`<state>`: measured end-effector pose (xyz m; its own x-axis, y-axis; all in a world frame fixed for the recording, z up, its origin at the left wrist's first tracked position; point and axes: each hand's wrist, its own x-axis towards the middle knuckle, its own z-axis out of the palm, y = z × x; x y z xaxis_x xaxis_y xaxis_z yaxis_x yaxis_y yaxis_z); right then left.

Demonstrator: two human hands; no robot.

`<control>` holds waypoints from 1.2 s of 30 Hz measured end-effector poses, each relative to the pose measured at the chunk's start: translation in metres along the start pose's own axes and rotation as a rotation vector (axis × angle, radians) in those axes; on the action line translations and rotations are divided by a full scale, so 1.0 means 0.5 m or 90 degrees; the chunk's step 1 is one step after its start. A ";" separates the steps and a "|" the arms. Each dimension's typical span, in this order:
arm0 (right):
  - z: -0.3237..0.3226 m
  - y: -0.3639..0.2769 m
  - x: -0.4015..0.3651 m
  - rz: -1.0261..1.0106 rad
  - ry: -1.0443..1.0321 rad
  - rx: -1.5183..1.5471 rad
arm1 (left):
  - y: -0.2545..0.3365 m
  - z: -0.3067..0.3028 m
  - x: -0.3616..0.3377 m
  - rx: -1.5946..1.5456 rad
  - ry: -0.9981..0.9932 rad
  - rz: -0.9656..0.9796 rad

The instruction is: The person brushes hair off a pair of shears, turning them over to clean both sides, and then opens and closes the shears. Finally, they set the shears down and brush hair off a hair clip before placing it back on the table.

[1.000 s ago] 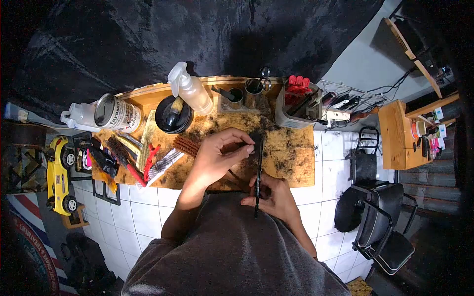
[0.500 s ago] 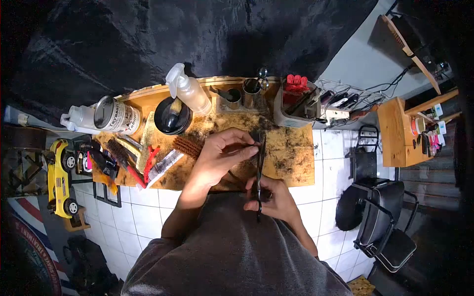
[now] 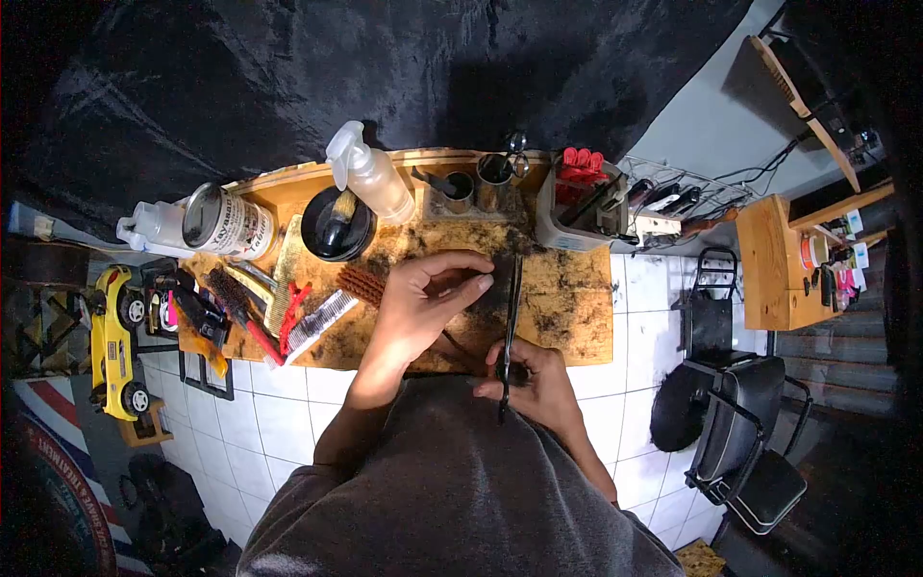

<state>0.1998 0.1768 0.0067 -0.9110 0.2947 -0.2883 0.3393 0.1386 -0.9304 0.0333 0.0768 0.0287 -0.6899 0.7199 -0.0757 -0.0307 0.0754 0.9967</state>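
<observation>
My right hand (image 3: 536,383) grips the handles of black scissors (image 3: 511,317), whose blades point up over a dark lock of hair (image 3: 490,300) on the wooden shelf (image 3: 577,288). My left hand (image 3: 428,300) pinches that hair between its fingertips, right beside the blades. Cut hair is strewn over the shelf around both hands. A dark grey cape covers the lower middle of the view, below my arms.
Along the shelf stand a spray bottle (image 3: 368,175), a tin can (image 3: 224,222), a black bowl with a brush (image 3: 336,223), metal cups (image 3: 479,183) and a grey tool box (image 3: 582,204). Combs and brushes (image 3: 279,308) lie at left. A black chair (image 3: 735,423) stands right.
The scissors and my right hand have shifted slightly, with the blades now a little further up along the hair. My left hand keeps its pinch in almost the same place.
</observation>
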 end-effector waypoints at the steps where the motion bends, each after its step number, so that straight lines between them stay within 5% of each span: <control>1: -0.001 0.000 -0.001 0.027 -0.014 0.004 | 0.001 -0.001 -0.001 0.017 -0.005 -0.018; 7: -0.001 0.002 0.000 -0.089 0.001 -0.080 | -0.001 0.006 -0.003 0.007 -0.011 -0.025; 20: 0.004 0.017 0.001 -0.102 0.025 -0.086 | -0.002 0.000 -0.005 0.070 -0.036 0.004; 25: 0.003 -0.001 -0.003 -0.014 0.031 -0.098 | -0.002 0.003 -0.004 -0.020 -0.011 -0.026; 36: 0.001 0.012 0.000 -0.081 0.011 -0.102 | 0.004 0.014 -0.004 0.040 -0.020 -0.009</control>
<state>0.2016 0.1773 0.0009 -0.9454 0.2809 -0.1654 0.2557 0.3245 -0.9106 0.0398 0.0804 0.0309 -0.6667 0.7395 -0.0924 0.0049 0.1283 0.9917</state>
